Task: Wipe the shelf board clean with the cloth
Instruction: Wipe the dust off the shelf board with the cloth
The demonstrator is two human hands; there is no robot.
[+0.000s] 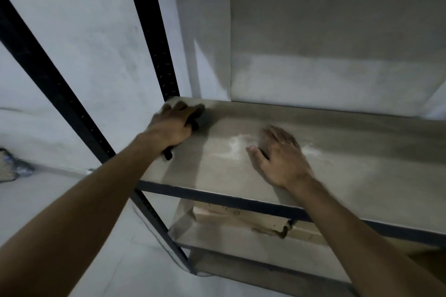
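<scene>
Shelf board [337, 171] lies grey and dusty in a black metal frame [154, 46], with white smears [235, 148] near its middle. Left hand [172, 126] presses a dark cloth [196, 117] into the board's far left corner, fingers curled over it. Right hand [281, 158] rests flat on the board beside the smears, fingers loosely spread. Torn cardboard [241, 218] sits on the shelf below.

Head-worn view, forward and down, close over the shelf board [301, 171].
</scene>
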